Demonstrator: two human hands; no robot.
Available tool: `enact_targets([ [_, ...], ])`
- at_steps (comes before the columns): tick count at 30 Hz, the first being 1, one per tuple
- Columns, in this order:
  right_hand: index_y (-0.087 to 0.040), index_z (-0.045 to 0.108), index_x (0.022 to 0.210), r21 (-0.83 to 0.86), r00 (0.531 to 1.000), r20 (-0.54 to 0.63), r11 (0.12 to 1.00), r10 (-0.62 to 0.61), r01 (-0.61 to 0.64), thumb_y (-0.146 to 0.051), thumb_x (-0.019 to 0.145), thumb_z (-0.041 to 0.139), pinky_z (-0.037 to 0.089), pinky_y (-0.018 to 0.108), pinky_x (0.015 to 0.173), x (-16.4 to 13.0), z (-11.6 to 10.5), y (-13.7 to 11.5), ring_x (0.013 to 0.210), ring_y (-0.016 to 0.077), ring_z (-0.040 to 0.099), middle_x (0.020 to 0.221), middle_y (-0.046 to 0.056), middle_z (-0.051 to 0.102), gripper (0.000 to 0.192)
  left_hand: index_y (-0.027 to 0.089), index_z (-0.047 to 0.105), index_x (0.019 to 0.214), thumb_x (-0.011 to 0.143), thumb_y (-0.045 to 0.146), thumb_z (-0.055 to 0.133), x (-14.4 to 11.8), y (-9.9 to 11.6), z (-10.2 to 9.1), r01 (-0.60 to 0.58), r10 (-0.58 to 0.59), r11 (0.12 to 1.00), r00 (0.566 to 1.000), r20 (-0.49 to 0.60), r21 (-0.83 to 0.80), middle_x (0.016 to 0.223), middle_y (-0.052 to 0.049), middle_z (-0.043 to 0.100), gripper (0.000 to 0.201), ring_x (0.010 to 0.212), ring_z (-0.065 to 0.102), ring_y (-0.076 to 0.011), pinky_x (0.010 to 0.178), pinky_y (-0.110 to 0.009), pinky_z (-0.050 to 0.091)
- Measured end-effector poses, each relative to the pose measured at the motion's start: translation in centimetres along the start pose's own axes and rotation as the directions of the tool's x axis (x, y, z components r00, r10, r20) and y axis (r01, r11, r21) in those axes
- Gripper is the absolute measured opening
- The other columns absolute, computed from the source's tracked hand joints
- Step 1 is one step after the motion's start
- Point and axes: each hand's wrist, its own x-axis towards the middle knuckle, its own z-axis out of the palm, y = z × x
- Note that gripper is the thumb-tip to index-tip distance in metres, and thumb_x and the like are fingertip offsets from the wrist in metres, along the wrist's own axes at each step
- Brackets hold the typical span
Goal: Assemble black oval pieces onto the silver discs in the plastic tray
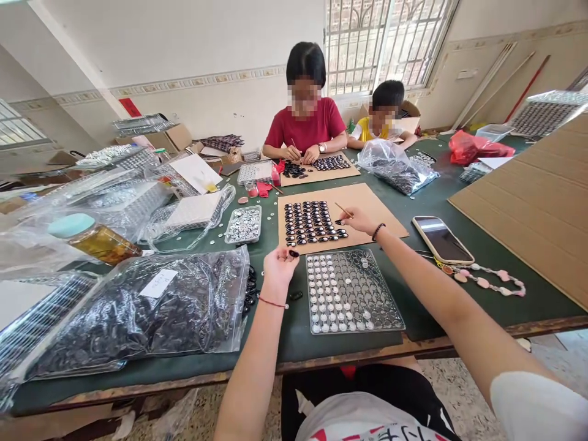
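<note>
My left hand pinches a small black oval piece at its fingertips, just in front of the cardboard sheet. In my right hand is a thin wooden stick; its fingertips touch or hover by a black piece at the right edge of the rows. Those rows of black oval pieces with white centres lie on the cardboard sheet. Nearer me sits a clear plastic tray, its left part filled with round white pieces. One loose black piece lies left of the tray.
A large clear bag of black pieces lies at left, loose ones spilling beside it. A small tub of whitish pieces stands behind. At right are a phone, a beaded strap and upright cardboard. A person works opposite.
</note>
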Motion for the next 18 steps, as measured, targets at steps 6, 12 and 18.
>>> enact_targets([
  [6,-0.014,0.063,0.084,-0.079,0.99,-0.083,0.989,0.116,-0.123,-0.016,0.074,0.051,0.036,0.021,0.056,1.4,2.7,2.9,0.064,0.0132,0.053,0.074,0.005,0.063,0.016,0.012,0.048,0.08,0.074,-0.01,0.034,0.7,-1.7,-0.5,0.021,-0.025,0.998,0.998,0.064,0.066,0.077,-0.005,0.052,0.027,0.071,0.058,-0.0092,0.063,-0.02,0.053],
  [12,-0.016,0.066,0.08,-0.071,0.988,-0.096,0.989,0.121,-0.128,-0.021,0.075,0.053,0.034,0.02,0.055,1.2,3.3,2.9,0.06,0.012,0.052,0.07,0.004,0.063,0.015,0.009,0.049,0.093,0.077,-0.007,0.038,0.6,-2.1,-0.4,-0.025,0.001,0.992,0.982,0.187,0.127,0.09,-0.011,0.057,0.025,0.083,0.061,-0.0141,0.068,-0.022,0.053],
  [18,-0.012,0.062,0.081,-0.016,0.967,-0.241,0.996,0.082,-0.089,-0.035,0.086,0.038,0.033,0.021,0.057,-1.3,1.7,0.8,0.063,0.0124,0.05,0.07,0.004,0.059,0.033,0.013,0.05,0.092,0.082,0.005,0.039,0.7,-1.9,-0.4,0.027,-0.07,0.983,0.97,0.232,0.183,0.063,0.0,0.05,0.018,0.042,0.043,-0.0033,0.04,-0.014,0.038],
])
